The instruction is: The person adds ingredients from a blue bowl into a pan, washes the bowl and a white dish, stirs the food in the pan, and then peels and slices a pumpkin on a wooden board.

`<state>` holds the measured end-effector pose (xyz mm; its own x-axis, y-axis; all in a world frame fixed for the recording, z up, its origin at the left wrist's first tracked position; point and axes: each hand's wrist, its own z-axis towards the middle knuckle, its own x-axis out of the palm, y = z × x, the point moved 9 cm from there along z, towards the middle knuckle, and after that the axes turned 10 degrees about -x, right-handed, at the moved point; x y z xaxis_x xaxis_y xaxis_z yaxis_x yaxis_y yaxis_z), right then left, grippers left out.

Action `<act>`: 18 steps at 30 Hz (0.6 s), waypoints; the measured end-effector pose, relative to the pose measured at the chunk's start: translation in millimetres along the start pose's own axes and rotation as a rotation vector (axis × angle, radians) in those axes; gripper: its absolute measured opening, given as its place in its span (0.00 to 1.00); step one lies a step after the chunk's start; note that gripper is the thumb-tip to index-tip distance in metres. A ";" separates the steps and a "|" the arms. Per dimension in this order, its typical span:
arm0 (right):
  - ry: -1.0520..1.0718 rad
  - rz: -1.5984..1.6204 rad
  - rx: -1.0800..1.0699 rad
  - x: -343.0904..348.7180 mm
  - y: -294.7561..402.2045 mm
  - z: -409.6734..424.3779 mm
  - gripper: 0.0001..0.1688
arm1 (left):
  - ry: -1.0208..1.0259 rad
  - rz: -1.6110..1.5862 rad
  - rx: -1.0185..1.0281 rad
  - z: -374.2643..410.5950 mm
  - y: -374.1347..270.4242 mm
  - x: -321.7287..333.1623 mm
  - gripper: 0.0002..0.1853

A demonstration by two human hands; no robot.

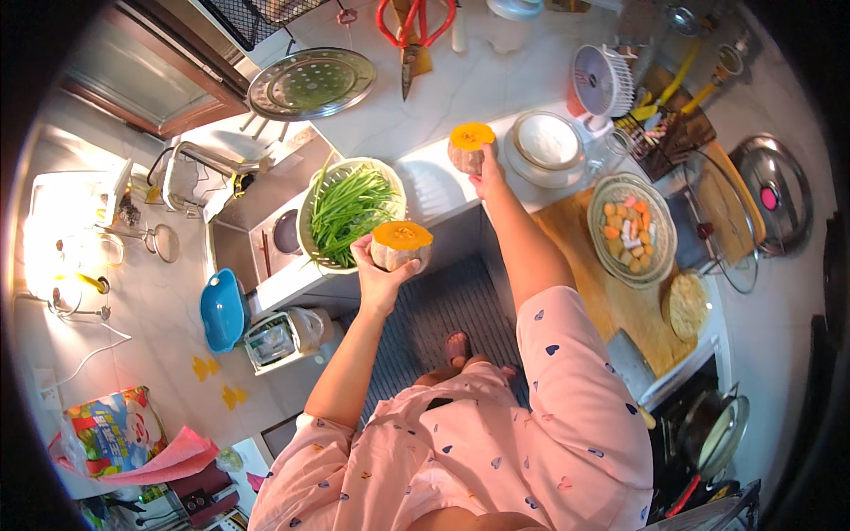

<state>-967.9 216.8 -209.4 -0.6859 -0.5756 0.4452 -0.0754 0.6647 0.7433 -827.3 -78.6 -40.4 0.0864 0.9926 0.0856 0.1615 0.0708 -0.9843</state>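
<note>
My left hand (380, 285) grips half of a small pumpkin (401, 245), its orange cut face turned up, in front of a colander (392, 182) heaped with long green stalks (348, 212). Farther off, my right hand (490, 174) has hold of another pumpkin piece (472, 147), also cut side up, over the white counter (441, 179). A stack of white bowls and plates (548, 141) stands just right of that piece. The fingers of my right hand are partly hidden behind its wrist and the pumpkin.
On a wooden cutting board (571, 232) sits a bowl of cut orange and pale pieces (629, 232), with a cleaver (629, 365) nearby. The sink (242, 219) lies left of the colander. A small fan (597, 83) stands behind the bowls. A pan (714, 425) rests on the stove.
</note>
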 end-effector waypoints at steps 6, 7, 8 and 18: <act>-0.081 -0.002 -0.038 16.2 5.7 34.7 0.49 | 0.020 0.043 0.036 33.3 -6.7 -0.7 0.45; -0.055 -0.060 -0.019 21.9 7.2 31.0 0.49 | 0.010 0.041 0.032 34.8 -5.2 -3.6 0.45; -0.030 -0.116 -0.001 26.4 8.2 26.2 0.49 | 0.001 0.039 0.028 35.3 -3.9 -6.2 0.45; 0.151 -0.501 -0.084 -1.2 28.5 -20.6 0.47 | 0.014 -0.047 0.059 31.8 9.6 10.0 0.45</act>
<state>-954.3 226.6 -178.5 -0.4683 -0.8793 0.0872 -0.3046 0.2533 0.9182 -856.1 -64.9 -53.9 0.0940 0.9865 0.1338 0.1074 0.1236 -0.9865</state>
